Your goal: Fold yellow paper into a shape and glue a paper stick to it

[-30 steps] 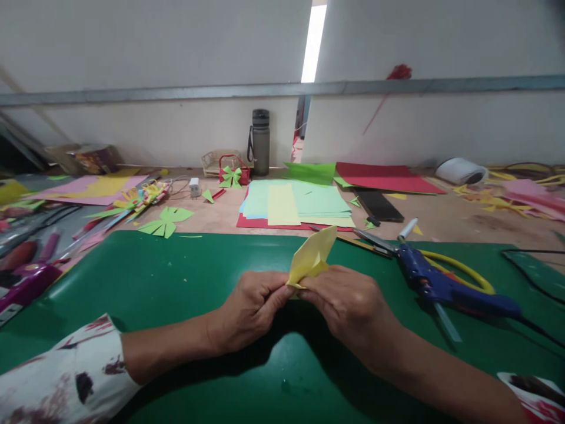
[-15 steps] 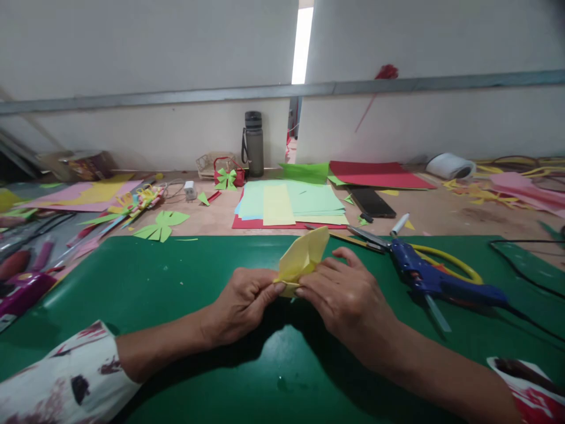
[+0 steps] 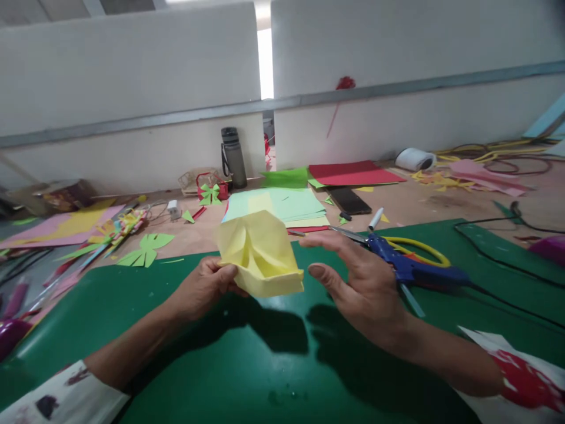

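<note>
A piece of folded yellow paper [image 3: 260, 253], shaped like a shallow pocket with creases inside, is held up above the green mat [image 3: 212, 377]. My left hand [image 3: 209, 282] pinches its left end between thumb and fingers. Just to the right of the paper, my right hand [image 3: 366, 282] is apart from it, with thumb and fingers spread and nothing between them. Behind that hand lie scissors with yellow handles [image 3: 424, 244] and a blue glue gun [image 3: 410, 268] with a clear glue stick.
Coloured paper sheets [image 3: 304, 206], a phone [image 3: 351, 200] and red card [image 3: 353, 173] lie behind the mat. A grey bottle [image 3: 233, 159] stands by the wall. Green paper cutouts [image 3: 148, 250] are at left. A black cable [image 3: 503, 294] runs off to the right.
My right hand has let go of the yellow paper and moved right, fingers opening. My left hand has shifted left with the paper, whose open inside now faces me. The view has turned slightly.
</note>
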`<state>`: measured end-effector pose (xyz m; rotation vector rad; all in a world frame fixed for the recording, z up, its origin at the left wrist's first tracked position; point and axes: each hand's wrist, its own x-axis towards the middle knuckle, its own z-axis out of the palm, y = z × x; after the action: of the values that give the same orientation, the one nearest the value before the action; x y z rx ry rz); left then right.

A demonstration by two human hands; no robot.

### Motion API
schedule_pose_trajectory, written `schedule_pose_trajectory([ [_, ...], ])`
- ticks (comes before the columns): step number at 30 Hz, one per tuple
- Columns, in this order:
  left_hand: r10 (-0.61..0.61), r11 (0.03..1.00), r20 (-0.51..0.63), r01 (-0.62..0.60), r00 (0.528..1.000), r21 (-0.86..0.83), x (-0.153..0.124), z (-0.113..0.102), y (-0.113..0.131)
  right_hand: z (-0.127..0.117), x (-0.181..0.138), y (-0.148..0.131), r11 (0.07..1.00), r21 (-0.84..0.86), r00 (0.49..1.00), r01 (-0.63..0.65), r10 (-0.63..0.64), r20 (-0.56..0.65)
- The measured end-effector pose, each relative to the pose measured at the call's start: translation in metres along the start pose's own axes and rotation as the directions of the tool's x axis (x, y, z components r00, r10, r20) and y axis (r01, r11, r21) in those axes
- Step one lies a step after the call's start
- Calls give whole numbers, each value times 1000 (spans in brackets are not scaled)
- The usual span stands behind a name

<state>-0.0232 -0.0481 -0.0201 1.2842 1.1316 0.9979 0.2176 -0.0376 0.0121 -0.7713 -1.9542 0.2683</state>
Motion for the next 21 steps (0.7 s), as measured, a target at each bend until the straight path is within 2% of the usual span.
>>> schedule_pose_trajectory([
  [3,-49,997,60,52,997,-58,3,1,-4,1,-3,6,950,199,968,-240,219,123],
  [6,-108,987,124,120,986,-102,4,3,-9,5,-8,6,867,352,929,-353,278,246],
  [9,-101,979,163,127,981,-160,5,2,-11,2,-12,1,887,369,954,-277,208,216],
  [12,-103,988,124,116,987,-102,6,-3,-10,-2,-15,-5,925,343,977,-163,104,184],
  [15,-76,997,112,78,991,-13,6,-9,-7,-3,-17,-6,930,322,972,-179,118,202],
  [19,26,999,197,-31,980,23,6,-12,-7,2,-18,0,937,250,954,-245,187,234],
  [21,33,997,218,-46,975,57,6,-10,-7,7,-20,4,960,199,962,-195,148,230],
])
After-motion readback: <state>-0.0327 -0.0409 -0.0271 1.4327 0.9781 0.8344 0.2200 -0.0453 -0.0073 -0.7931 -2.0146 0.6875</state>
